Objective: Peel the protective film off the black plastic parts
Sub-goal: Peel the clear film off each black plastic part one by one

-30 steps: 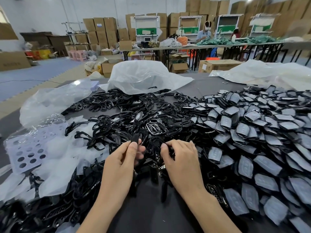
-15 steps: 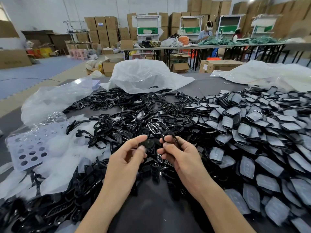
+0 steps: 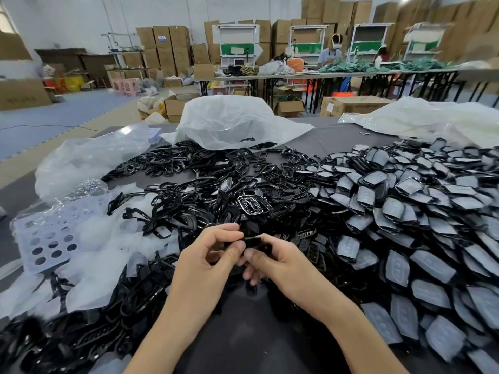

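My left hand (image 3: 208, 255) and my right hand (image 3: 280, 261) meet at the table's near middle, both pinching one small black plastic part (image 3: 252, 241) between thumbs and fingertips. Most of the part is hidden by my fingers. To the right lies a big heap of black parts with grey film (image 3: 405, 211) on them. Ahead and to the left spreads a pile of bare glossy black parts (image 3: 205, 195). Loose whitish peeled film pieces (image 3: 105, 255) lie at the left.
A dark grey table (image 3: 251, 333) carries everything. A crumpled clear plastic bag (image 3: 229, 122) sits at the back middle, more plastic sheeting (image 3: 432, 120) at the back right. A lilac perforated tray (image 3: 46, 238) lies at the left. A person (image 3: 330, 51) works at far tables.
My hands have come together and drawn back toward me from the pile. The right hand lifted a black part, and now both hands pinch it.
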A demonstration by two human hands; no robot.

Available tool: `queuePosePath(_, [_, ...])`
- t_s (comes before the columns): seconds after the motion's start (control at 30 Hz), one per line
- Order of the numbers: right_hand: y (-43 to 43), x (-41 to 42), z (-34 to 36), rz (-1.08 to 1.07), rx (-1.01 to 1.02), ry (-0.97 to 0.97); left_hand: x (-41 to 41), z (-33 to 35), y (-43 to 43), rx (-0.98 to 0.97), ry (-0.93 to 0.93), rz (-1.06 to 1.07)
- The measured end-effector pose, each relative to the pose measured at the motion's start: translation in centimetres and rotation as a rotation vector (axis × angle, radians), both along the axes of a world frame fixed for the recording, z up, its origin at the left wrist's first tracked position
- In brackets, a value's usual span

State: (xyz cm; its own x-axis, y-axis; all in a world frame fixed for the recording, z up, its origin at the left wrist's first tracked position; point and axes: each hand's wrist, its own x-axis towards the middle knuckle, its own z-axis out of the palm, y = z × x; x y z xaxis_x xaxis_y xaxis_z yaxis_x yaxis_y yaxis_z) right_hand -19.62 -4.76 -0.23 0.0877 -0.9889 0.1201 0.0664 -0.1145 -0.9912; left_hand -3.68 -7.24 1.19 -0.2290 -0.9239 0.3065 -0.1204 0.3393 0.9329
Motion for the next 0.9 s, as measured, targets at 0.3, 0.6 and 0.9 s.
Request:
queuePosePath(0.3, [0.20,-0.01,0.25,-0.142,-0.043,-0.050,0.20,0.11,-0.07,0.051,0.053,-0.026])
queuePosePath(0.6, [0.37,0.02,0.80,-0.138,-0.075,-0.041,0.62,0.17,-0.21,0.125,-0.010,-0.125])
queuePosePath(0.9, [0.60,-0.21,0.51,-0.156,-0.068,0.107,0.43,-0.43,-0.45,0.107,-0.047,-0.167])
